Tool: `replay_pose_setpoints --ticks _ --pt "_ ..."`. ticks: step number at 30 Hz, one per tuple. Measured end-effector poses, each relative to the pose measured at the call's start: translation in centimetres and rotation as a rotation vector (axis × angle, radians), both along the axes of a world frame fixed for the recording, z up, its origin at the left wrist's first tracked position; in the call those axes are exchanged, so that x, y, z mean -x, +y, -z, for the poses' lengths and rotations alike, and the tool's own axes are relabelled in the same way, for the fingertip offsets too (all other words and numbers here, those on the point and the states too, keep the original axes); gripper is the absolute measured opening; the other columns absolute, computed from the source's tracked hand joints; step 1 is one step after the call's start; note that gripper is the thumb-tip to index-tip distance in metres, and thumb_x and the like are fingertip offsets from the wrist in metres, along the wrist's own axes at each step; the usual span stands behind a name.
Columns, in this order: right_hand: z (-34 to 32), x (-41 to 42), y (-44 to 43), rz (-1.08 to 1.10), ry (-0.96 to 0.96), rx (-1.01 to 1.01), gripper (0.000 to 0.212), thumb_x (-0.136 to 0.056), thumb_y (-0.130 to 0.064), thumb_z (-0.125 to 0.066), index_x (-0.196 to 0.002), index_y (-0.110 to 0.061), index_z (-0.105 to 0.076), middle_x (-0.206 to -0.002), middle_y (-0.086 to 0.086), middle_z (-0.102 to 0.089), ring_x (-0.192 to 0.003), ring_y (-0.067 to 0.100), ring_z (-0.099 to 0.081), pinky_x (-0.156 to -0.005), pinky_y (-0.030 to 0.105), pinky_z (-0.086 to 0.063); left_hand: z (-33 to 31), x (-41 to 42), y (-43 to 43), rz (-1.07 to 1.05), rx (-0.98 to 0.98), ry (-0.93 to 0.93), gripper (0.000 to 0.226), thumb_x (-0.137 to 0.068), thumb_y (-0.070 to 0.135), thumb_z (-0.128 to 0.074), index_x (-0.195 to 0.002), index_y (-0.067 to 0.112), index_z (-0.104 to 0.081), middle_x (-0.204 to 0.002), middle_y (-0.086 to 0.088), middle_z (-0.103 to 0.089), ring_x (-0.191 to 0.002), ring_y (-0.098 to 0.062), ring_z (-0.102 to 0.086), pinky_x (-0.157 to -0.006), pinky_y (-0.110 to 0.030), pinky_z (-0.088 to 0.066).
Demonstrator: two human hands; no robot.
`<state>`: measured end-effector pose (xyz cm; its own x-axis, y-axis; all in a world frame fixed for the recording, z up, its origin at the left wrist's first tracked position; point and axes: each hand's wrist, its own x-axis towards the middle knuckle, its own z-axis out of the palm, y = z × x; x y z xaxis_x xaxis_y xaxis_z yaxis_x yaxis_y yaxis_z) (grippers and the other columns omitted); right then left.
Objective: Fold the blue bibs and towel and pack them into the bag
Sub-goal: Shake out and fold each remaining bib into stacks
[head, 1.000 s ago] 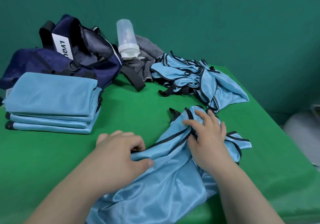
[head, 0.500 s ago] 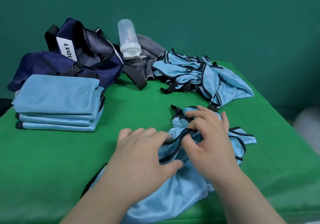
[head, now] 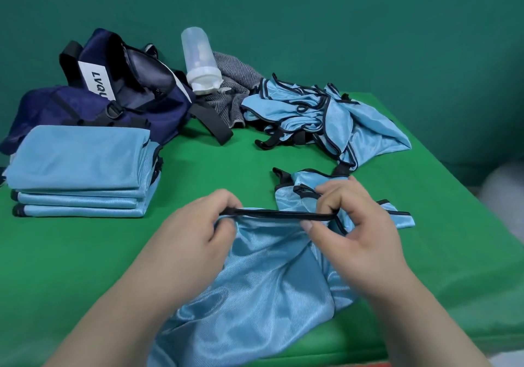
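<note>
Well, the green table (head: 85, 267) carries everything, and the navy bag (head: 158, 111) at its far left, flap open, a white label showing, is the thing to steer by. Well in front of the bag and off to its right, a shiny light-blue bib (head: 269, 276) lies rumpled, its lower part hanging over the near table edge. Just in front of the bag sits a neat stack of folded bibs (head: 79, 162), three layers showing, dark trim peeping out at the ends. Right of the bag lies a loose heap of unfolded bibs (head: 326, 117), blue satin edged in black. Between the bag and that heap a grey striped towel (head: 235, 71) lies crumpled, with a translucent shaker bottle (head: 200, 57), white lid lowest, tilted against the bag's right side. Both hands are on the rumpled bib: the left hand (head: 198, 236) and the right hand (head: 357, 224) each pinch its black trim (head: 278, 214), drawn taut and level between them above the cloth.
</note>
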<state>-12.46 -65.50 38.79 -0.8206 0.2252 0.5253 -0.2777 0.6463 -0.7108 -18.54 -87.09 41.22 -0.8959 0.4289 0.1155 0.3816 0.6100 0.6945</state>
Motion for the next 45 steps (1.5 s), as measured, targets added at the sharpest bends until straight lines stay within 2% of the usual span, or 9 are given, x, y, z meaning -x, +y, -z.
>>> replay_pose_setpoints --ticks 3,6,15,19,25,31,35,41,45 --pt "0.0 -0.2 0.5 -0.029 -0.040 -0.008 0.025 -0.072 -0.037 -0.071 -0.074 -0.029 -0.048 -0.083 -0.008 -0.060 -0.095 0.017 -0.062 -0.114 0.028 -0.028 -0.2 0.0 -0.5 0.023 -0.021 -0.014 0.024 -0.098 0.015 -0.043 -0.085 0.035 -0.051 -0.072 0.018 -0.056 -0.055 -0.008 -0.053 -0.058 -0.036 -0.048" --pt "0.1 -0.2 0.7 -0.022 -0.074 -0.068 0.022 -0.071 -0.031 -0.071 -0.074 -0.033 -0.049 -0.078 -0.007 -0.059 -0.079 0.016 -0.057 -0.089 0.009 -0.038 -0.2 0.1 -0.9 0.023 -0.045 -0.013 0.030 -0.099 0.010 -0.043 -0.084 0.035 -0.052 -0.082 0.020 -0.055 -0.062 -0.006 -0.056 -0.055 -0.024 -0.047" --pt "0.0 -0.4 1.5 -0.144 -0.159 -0.113 0.007 -0.075 -0.037 -0.067 -0.072 -0.034 -0.061 -0.078 -0.009 -0.058 -0.085 0.016 -0.057 -0.078 0.026 -0.042 0.2 0.5 -2.1 -0.019 -0.132 -0.091 0.028 -0.099 0.007 -0.045 -0.086 0.030 -0.056 -0.050 0.004 -0.045 -0.040 -0.007 -0.034 -0.037 -0.017 -0.028" --pt "0.2 -0.3 1.3 -0.142 -0.116 -0.103 0.013 -0.078 -0.025 -0.075 -0.075 -0.023 -0.063 -0.089 -0.010 -0.062 -0.103 0.015 -0.060 -0.089 0.026 -0.044 0.7 0.7 -2.4 -0.008 -0.130 -0.123 0.025 -0.100 0.011 -0.045 -0.089 0.030 -0.057 -0.050 0.002 -0.041 -0.042 -0.009 -0.033 -0.038 -0.022 -0.028" --pt "0.2 -0.5 0.7 0.032 -0.109 -0.029 0.034 -0.076 -0.014 -0.083 -0.076 -0.041 -0.062 -0.107 -0.023 -0.065 -0.111 -0.004 -0.059 -0.087 0.004 -0.037 0.5 0.9 -2.4 -0.004 -0.017 -0.065 0.013 -0.097 0.032 -0.052 -0.094 0.044 -0.054 -0.065 0.000 -0.057 -0.046 -0.007 -0.044 -0.046 -0.022 -0.036" --pt "0.3 -0.6 0.6 0.079 -0.113 0.065 0.031 -0.078 -0.008 -0.080 -0.080 -0.036 -0.067 -0.094 -0.022 -0.071 -0.101 0.003 -0.065 -0.096 0.012 -0.039 0.0 0.4 -1.9 0.048 0.066 -0.148 0.021 -0.078 0.049 -0.076 -0.089 0.043 -0.060 -0.082 0.021 -0.067 -0.062 -0.002 -0.064 -0.063 -0.029 -0.051" --pt "-0.2 -0.9 0.9 0.120 -0.062 0.041 0.036 -0.080 -0.005 -0.080 -0.078 -0.040 -0.071 -0.089 -0.016 -0.071 -0.095 -0.007 -0.063 -0.086 0.000 -0.036 0.3 0.4 -2.0 0.079 0.078 -0.098 0.024 -0.076 0.037 -0.080 -0.091 0.042 -0.061 -0.086 0.019 -0.068 -0.077 -0.005 -0.065 -0.074 -0.036 -0.053" --pt "-0.9 -1.3 1.2 0.142 0.033 0.012 0.033 -0.080 -0.012 -0.065 -0.084 -0.046 -0.069 -0.088 -0.011 -0.070 -0.091 -0.020 -0.055 -0.083 -0.002 -0.035 0.7 0.6 -2.1 0.105 0.091 -0.078 0.027 -0.082 0.016 -0.067 -0.088 0.041 -0.061 -0.074 0.014 -0.067 -0.051 -0.009 -0.055 -0.055 -0.027 -0.047" --pt "-1.0 -1.2 1.2 0.162 0.007 0.144 0.027 -0.081 -0.018 -0.064 -0.085 -0.045 -0.068 -0.087 -0.021 -0.070 -0.087 -0.005 -0.063 -0.077 0.004 -0.041 0.9 0.6 -2.0 0.091 -0.003 -0.148 0.024 -0.086 0.011 -0.065 -0.088 0.035 -0.063 -0.064 0.000 -0.066 -0.039 -0.005 -0.044 -0.042 -0.018 -0.031"
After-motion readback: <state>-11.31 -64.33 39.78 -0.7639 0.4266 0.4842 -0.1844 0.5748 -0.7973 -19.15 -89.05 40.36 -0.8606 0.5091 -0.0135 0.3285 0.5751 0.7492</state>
